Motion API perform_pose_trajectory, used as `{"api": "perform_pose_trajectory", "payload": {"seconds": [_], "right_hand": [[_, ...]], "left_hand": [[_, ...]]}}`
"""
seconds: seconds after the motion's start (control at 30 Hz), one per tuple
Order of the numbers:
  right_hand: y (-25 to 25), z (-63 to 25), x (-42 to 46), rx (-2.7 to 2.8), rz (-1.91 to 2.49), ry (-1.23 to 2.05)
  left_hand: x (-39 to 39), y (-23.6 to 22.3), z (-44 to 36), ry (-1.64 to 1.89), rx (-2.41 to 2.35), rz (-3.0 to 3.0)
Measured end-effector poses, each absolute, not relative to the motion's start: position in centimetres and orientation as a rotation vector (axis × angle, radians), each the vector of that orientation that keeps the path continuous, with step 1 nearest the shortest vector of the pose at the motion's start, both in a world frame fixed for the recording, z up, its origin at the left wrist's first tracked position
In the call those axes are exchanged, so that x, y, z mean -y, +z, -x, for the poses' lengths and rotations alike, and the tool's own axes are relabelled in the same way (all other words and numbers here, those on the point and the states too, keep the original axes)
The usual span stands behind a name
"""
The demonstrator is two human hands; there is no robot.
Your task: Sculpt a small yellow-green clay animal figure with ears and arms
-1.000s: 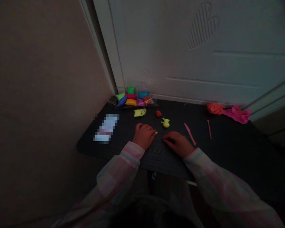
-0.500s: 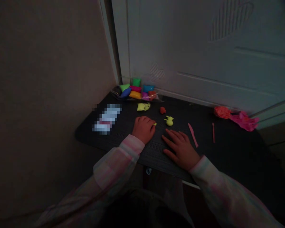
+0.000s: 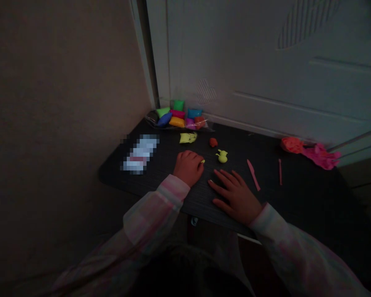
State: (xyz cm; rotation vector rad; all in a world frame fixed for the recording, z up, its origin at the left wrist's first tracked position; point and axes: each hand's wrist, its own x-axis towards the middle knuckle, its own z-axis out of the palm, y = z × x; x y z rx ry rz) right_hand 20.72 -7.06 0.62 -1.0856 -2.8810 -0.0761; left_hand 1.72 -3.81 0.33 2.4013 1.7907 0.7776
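My left hand (image 3: pixel 189 168) is closed on a small bit of yellow modelling clay (image 3: pixel 203 161), which peeks out by the thumb. My right hand (image 3: pixel 236 196) lies palm down on the dark table (image 3: pixel 160 179), fingers spread, with nothing seen in it. Beyond the right fingertips stands a small yellow clay figure (image 3: pixel 222 156) with a round body and ear-like bits on top. A red lump of clay (image 3: pixel 213 142) sits behind it. Farther left lies a torn yellow clay packet (image 3: pixel 188 137).
A clear bag of several coloured clay packets (image 3: pixel 177 121) rests at the back left, against the white door (image 3: pixel 250 53). A blurred-out pale sheet (image 3: pixel 140 153) lies at left. Rightward are a pink plastic knife (image 3: pixel 253 175), a thin pink stick (image 3: pixel 280 172) and crumpled pink-red material (image 3: pixel 320 156).
The view has shifted slightly. My right hand's fingers have moved a little to the left across the table. My left hand still holds the yellow clay.
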Motion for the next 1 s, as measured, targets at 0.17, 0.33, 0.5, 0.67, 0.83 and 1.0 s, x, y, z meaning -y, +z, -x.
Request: {"api": "perform_pose_trajectory", "payload": {"seconds": [0.17, 0.33, 0.5, 0.67, 0.83, 1.0], "right_hand": [[0.39, -20.81, 6.81, 2.8, 1.224, -0.099], [0.28, -20.91, 6.68, 2.824, 1.133, -0.059], [0.4, -20.87, 6.75, 2.834, 1.117, -0.039], [0.38, -20.87, 6.68, 2.792, 1.195, -0.049], [0.41, -20.87, 6.69, 2.806, 1.122, -0.038], [0.52, -20.84, 6.73, 2.761, 1.178, -0.04]], "left_hand": [[3.84, 0.27, -1.63, 0.767, -1.816, -2.387], [3.77, 0.14, -1.61, 0.731, -1.849, -2.372], [3.76, 0.19, -1.66, 0.67, -1.874, -2.354], [3.8, 0.25, -1.68, 0.667, -1.877, -2.35], [3.79, 0.22, -1.65, 0.675, -1.868, -2.343], [3.74, 0.19, -1.65, 0.668, -1.862, -2.34]]}}
